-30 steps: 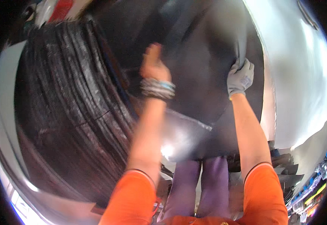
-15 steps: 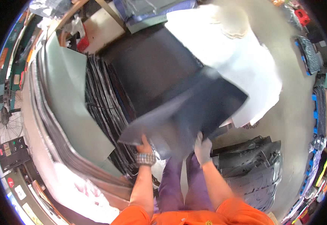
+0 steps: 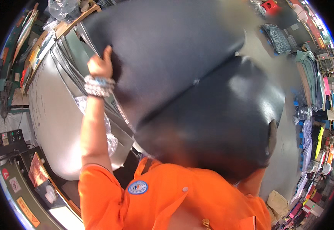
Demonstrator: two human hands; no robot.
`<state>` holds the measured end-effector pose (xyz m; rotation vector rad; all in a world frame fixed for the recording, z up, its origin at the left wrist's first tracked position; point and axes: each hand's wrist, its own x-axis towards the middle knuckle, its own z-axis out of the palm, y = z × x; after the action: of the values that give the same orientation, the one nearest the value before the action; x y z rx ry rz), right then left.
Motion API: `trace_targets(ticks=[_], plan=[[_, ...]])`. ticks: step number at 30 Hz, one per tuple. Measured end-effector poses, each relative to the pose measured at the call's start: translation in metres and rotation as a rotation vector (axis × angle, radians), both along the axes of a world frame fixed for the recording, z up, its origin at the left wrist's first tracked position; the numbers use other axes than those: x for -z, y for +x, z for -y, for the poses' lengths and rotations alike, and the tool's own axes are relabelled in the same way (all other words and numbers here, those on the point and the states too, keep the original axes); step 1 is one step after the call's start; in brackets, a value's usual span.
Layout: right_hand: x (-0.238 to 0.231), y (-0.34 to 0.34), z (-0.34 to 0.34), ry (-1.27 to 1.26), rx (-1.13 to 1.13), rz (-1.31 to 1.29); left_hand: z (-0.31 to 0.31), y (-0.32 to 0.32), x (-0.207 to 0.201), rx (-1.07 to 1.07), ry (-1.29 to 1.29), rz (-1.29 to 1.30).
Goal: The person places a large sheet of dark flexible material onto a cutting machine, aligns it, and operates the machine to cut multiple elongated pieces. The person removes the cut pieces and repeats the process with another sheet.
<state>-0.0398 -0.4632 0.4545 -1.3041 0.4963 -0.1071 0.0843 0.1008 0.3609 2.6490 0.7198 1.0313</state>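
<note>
Left hand grips black sheet at left edge; right hand at right edge, fingers mostly hidden, grip unclear.

The flexible sheet is coloured near-black, the shirt plain orange, its round badge ringed in blue.

Grey floor runs along the right, beside stacks of folded coloured material.

1 view: left of 2 head-worn fisheyes, facing down, hands near.
</note>
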Motion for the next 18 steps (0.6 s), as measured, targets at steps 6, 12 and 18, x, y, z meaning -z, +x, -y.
trace_targets(ticks=[6,12,18], plan=[[-0.010,-0.102,0.123,0.180,0.314,-0.057,-0.011,0.004,-0.098,-0.005,-0.030,-0.149],[-0.026,-0.204,0.168,-0.125,0.536,0.011,-0.021,0.003,-0.142,-0.068,0.303,-0.093],[-0.054,-0.217,0.149,-0.225,0.559,0.094,-0.103,-0.055,-0.211,-0.301,0.131,-0.204]])
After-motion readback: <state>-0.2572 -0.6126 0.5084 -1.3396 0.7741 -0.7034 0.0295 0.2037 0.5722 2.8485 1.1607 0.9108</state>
